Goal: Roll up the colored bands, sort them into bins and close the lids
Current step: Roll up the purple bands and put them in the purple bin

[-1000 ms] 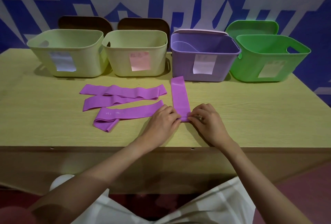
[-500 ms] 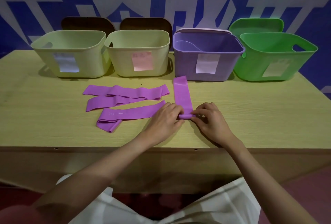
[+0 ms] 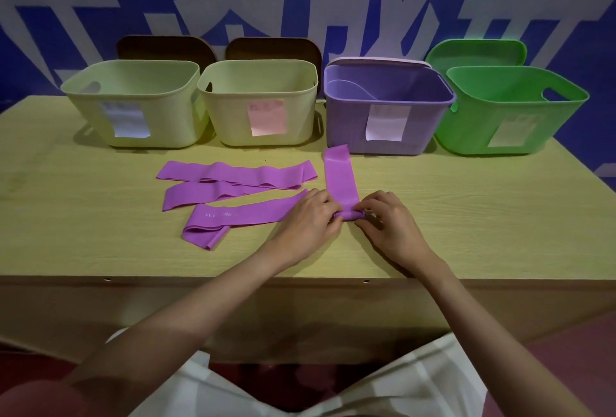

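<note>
A: Report layout, largest item first.

B: The bench (image 3: 466, 216) carries four open bins in a row at its far edge: two pale bins (image 3: 140, 106) on the left, then the purple bin (image 3: 386, 116), then the green bin (image 3: 506, 113). Lids stand behind the bins; none is fitted. Three flat purple bands (image 3: 236, 176) lie left of centre.

A: Step in hand?

B: Rolling, early stage. A fourth purple band (image 3: 340, 176) lies lengthwise, its far end just short of the purple bin. Its near end is curled into a small roll (image 3: 348, 215). Most of the strip is flat and unrolled.

A: Fingers?

B: Left hand (image 3: 310, 219) and right hand (image 3: 390, 226) have curled fingers pinching the roll at either end.

A: Next move?

B: Judged: advance the roll away from the body, keeping the edges aligned and the tension even; slack would likely let the elastic spring open. The band is thin, smooth, slightly glossy
</note>
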`<state>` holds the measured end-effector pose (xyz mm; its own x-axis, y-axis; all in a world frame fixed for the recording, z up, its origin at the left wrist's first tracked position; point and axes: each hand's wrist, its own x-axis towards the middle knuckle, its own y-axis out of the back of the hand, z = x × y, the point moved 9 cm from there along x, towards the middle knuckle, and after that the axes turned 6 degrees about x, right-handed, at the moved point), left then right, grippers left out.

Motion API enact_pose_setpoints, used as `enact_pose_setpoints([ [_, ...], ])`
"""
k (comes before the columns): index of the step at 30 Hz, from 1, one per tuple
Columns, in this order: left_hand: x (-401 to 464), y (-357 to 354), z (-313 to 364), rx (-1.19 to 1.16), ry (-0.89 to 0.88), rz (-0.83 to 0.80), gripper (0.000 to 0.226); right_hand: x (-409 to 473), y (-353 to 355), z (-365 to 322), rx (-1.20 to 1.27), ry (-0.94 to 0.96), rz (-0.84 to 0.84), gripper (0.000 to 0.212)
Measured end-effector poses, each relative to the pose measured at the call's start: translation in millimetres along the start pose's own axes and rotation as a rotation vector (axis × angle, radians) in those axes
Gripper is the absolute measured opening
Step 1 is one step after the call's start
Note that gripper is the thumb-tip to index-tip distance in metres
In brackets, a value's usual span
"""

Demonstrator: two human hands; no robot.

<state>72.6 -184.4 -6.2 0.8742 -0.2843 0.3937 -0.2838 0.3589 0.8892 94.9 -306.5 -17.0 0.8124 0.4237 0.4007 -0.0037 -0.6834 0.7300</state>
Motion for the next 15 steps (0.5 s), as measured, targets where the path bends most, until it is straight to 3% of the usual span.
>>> enact_pose_setpoints([
  [6, 1.5, -5.6, -1.2, -0.031, 0.042, -0.045, 0.029, 8.6, -4.6, 8.9, 0.157, -0.072, -0.046, 0.014],
  [15, 43.4, 63.0, -13.2, -0.26, 0.074, 0.311, 0.023, 63.4, 46.7, -16.7, 0.529, -0.082, 0.166, 0.016],
])
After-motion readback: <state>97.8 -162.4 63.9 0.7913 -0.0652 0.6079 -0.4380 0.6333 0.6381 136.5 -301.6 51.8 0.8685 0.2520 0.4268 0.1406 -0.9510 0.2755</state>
